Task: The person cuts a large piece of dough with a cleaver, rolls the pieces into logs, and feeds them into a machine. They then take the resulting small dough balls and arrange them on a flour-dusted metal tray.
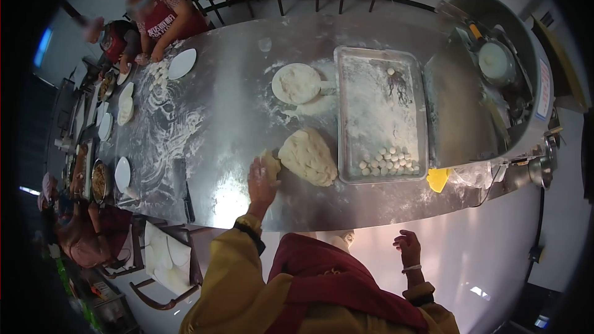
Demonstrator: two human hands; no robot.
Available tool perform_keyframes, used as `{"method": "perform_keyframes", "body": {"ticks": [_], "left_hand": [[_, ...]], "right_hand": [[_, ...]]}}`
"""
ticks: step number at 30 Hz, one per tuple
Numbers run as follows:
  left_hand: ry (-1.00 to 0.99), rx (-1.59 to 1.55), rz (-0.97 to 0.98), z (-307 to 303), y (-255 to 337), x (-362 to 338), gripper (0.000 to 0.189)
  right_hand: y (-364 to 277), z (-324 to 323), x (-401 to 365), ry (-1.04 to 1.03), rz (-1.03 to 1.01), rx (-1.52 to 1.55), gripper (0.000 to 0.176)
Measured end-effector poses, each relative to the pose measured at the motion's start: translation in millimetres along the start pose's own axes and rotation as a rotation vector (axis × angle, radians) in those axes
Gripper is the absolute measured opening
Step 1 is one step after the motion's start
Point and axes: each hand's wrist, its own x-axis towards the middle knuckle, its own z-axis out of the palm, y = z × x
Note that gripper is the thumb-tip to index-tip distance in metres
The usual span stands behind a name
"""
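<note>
My left hand (263, 187) is on the steel table, its fingers and thumb against a small piece of dough (270, 164). Just right of it lies a large lump of dough (308, 157), with its surface creased. My right hand (408, 247) hangs in front of the table edge, fingers loosely bent and apart, with nothing in it. Beyond the lump, a white bowl of flour (297, 84) has its handle pointing right. A floured metal tray (382, 177) holds several small dough balls (390, 162) in its near part and a single one at the far end.
A yellow scraper (438, 179) lies right of the tray, near a clear plastic bag (473, 174). A large metal container (489, 6) stands on the right. White plates (182, 64) and scattered flour (170, 127) cover the left side. Several co-workers (170, 15) are at the left.
</note>
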Motion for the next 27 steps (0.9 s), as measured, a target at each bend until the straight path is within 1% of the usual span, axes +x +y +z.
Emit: {"method": "perform_keyframes", "body": {"ticks": [3, 6, 7, 8, 10, 12, 13, 14, 15, 16, 18, 19, 20, 23, 25, 27], "left_hand": [[-0.004, -0.076, -0.123, 16.1, -6.3, 30.0, 0.081], [-0.172, -0.309, -0.149, 44.4, -67.4, 65.6, 0.068], [-0.296, -0.220, -0.091, 15.5, -70.0, 77.1, 0.063], [-0.414, -0.137, -0.023, -13.5, -72.6, 88.7, 0.058], [-0.435, -0.295, -0.198, -21.5, -105.2, 99.9, 0.068], [-0.096, -0.185, -0.028, -17.4, -115.5, 88.1, 0.048], [0.078, -0.130, 0.057, -15.6, -118.2, 83.0, 0.039], [0.047, -0.214, 0.092, -27.8, -105.0, 84.8, 0.037], [0.014, -0.297, 0.129, -52.2, -76.5, 87.0, 0.035], [-0.025, -0.381, 0.163, -62.8, -52.0, 84.8, 0.034], [-0.081, -0.468, 0.359, -45.9, -24.9, 76.7, 0.026], [-0.146, -0.607, 0.291, -40.8, -9.3, 77.1, 0.022], [-0.215, -0.741, 0.218, -38.7, 4.8, 77.9, 0.018], [-0.200, -0.742, 0.278, -32.4, 28.8, 86.2, 0.015], [-0.181, -0.644, 0.364, -28.6, 35.7, 88.8, 0.015], [-0.163, -0.576, 0.426, -23.9, 39.6, 90.4, 0.016]], "right_hand": [[-9.3, 51.2, -3.3, -0.043, 0.052, -0.048, 0.026], [-26.3, 106.6, 2.2, -0.118, 0.022, -0.099, 0.026], [-29.7, 121.8, 7.9, -0.133, -0.079, -0.156, 0.025], [-42.1, 137.1, 15.1, -0.132, -0.134, -0.192, 0.026], [-69.3, 167.3, 31.5, -0.124, -0.236, -0.267, 0.028], [-93.6, 197.8, 52.8, -0.076, -0.233, -0.241, 0.032], [-99.2, 210.9, 64.6, -0.053, -0.291, -0.250, 0.035], [-100.1, 224.1, 77.7, -0.027, -0.350, -0.256, 0.038], [-98.0, 238.2, 89.9, 0.009, -0.340, -0.236, 0.041], [-95.6, 250.0, 96.2, 0.043, -0.326, -0.217, 0.044], [-98.3, 268.1, 97.7, 0.121, -0.406, -0.363, 0.047], [-95.2, 271.1, 97.4, 0.098, -0.340, -0.346, 0.049], [-93.5, 272.1, 94.6, 0.103, -0.350, -0.317, 0.049], [-92.4, 270.9, 83.2, 0.115, -0.389, -0.220, 0.048], [-93.7, 270.1, 75.1, 0.126, -0.429, -0.140, 0.048], [-87.6, 265.5, 67.9, 0.131, -0.345, -0.106, 0.049]]}}
